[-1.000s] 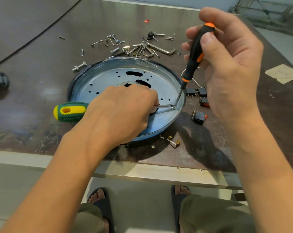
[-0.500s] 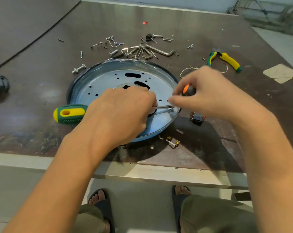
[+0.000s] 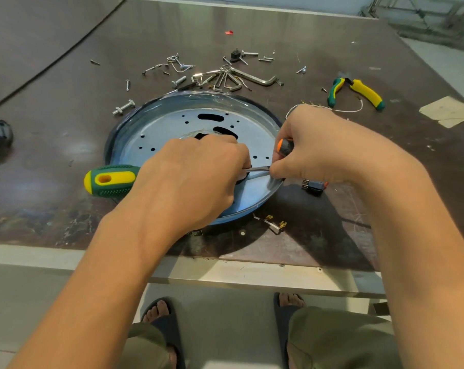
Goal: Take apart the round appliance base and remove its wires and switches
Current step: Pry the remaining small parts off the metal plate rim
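The left hand gripped the big screwdriver tight. The right hand curled round the small screwdriver at the round base's four o'clock.

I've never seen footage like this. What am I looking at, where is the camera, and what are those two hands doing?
There is no machine here. These are a person's two bare hands, filmed by a camera worn on the head and looking down. On the brown table lies a shallow round blue metal base. The left hand grips a big green-and-yellow screwdriver, whose metal tip reaches toward the base's right rim. The right hand holds a small orange-and-black screwdriver there. Behind the base lie loose screws and hex keys, with pliers to the right. A small black switch lies beside the rim.
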Demonstrator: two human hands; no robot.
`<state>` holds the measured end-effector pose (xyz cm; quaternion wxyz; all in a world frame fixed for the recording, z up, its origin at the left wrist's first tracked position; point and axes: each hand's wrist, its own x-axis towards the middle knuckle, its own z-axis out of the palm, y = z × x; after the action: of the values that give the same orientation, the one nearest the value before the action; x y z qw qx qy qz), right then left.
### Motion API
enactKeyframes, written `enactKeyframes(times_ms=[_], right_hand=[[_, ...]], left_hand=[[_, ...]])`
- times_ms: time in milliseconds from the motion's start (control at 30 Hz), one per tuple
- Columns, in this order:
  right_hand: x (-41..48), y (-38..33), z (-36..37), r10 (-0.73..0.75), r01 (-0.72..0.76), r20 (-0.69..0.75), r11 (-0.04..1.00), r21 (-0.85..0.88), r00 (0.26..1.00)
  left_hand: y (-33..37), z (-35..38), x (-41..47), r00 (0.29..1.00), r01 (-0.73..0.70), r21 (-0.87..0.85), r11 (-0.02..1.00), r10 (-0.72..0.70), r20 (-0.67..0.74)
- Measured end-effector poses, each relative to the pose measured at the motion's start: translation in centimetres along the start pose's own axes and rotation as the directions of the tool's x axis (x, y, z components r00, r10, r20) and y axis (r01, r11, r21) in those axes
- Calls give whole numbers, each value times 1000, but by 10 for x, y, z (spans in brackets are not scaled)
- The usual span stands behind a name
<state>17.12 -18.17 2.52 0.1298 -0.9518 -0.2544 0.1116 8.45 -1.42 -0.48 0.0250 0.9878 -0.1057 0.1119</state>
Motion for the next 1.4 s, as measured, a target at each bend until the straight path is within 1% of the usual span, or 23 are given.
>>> enactKeyframes(times_ms=[133, 233, 333, 400, 467, 533, 567, 667, 700, 800, 833, 867, 933, 1000, 1133, 1167, 1233, 1300, 1333, 1367, 1400], right_hand=[[-3, -2, 1, -21, 14, -75, 996, -90, 997], [-5, -6, 2, -69, 44, -146, 985, -167, 987], [-8, -12, 1, -103, 75, -148, 980, -185, 984], [-10, -11, -4, -107, 82, -177, 986, -144, 978], [-11, -5, -12, -112, 99, -278, 993, -59, 954], [-12, 5, -21, -77, 105, -367, 993, 57, 927], [-12, 12, -23, -42, 85, -378, 992, 98, 925], [-11, 40, -22, 69, -40, -310, 994, 101, 948], [-11, 50, -20, 105, -70, -284, 989, 132, 953], [-15, 78, -11, 216, -146, -198, 937, 318, 956], [-16, 87, -7, 250, -181, -172, 923, 339, 953], [-16, 96, -1, 278, -217, -152, 920, 325, 948], [-17, 113, 10, 324, -290, -128, 930, 225, 938], [-21, 124, 16, 340, -320, -117, 933, 163, 933], [-28, 132, 12, 291, -267, -137, 949, 171, 947], [-29, 132, 11, 271, -243, -167, 955, 170, 948], [-33, 129, 9, 236, -185, -286, 963, 194, 929], [-34, 119, 9, 216, -91, -407, 948, 304, 888], [-35, 109, 8, 211, -26, -430, 918, 396, 878], [-35, 97, 9, 204, 41, -419, 861, 506, 885], [-36, 82, 10, 186, 93, -376, 784, 614, 908]], left_hand=[[0, 0, -1, 1000, -3, -25, 1000, 3, -9], [-1, 0, 0, 1000, -7, -44, 999, 7, 1], [-1, 0, 1, 1000, -5, -54, 999, 5, -1], [-2, 0, 0, 1000, 4, -60, 998, -4, -3], [-3, 0, 0, 1000, 4, -67, 998, -5, -10], [-3, 1, -1, 1000, 4, -82, 997, -5, -15], [-3, 1, -1, 1000, 5, -89, 996, -6, -13], [-2, 2, 0, 1000, 12, -92, 996, -12, -4], [-3, 2, 0, 1000, 15, -89, 996, -16, -4], [-3, 1, 2, 1000, 18, -85, 996, -18, 3], [-3, 1, 2, 1000, 17, -84, 996, -16, 10], [-3, 1, 3, 1000, 21, -80, 997, -19, 19], [-3, 0, 3, 999, 32, -75, 997, -29, 30], [-2, 0, 4, 999, 32, -67, 997, -30, 31], [-1, 1, 6, 999, 26, -78, 997, -24, 35], [-2, 1, 6, 999, 23, -83, 996, -20, 40], [-3, -1, 8, 999, 21, -91, 996, -17, 44], [0, -3, 9, 1000, 12, -92, 996, -9, 28], [3, -4, 9, 1000, -5, -88, 996, 6, 9], [7, -5, 10, 1000, -24, -81, 996, 23, -12], [10, -5, 11, 999, -41, -69, 997, 39, -31]])
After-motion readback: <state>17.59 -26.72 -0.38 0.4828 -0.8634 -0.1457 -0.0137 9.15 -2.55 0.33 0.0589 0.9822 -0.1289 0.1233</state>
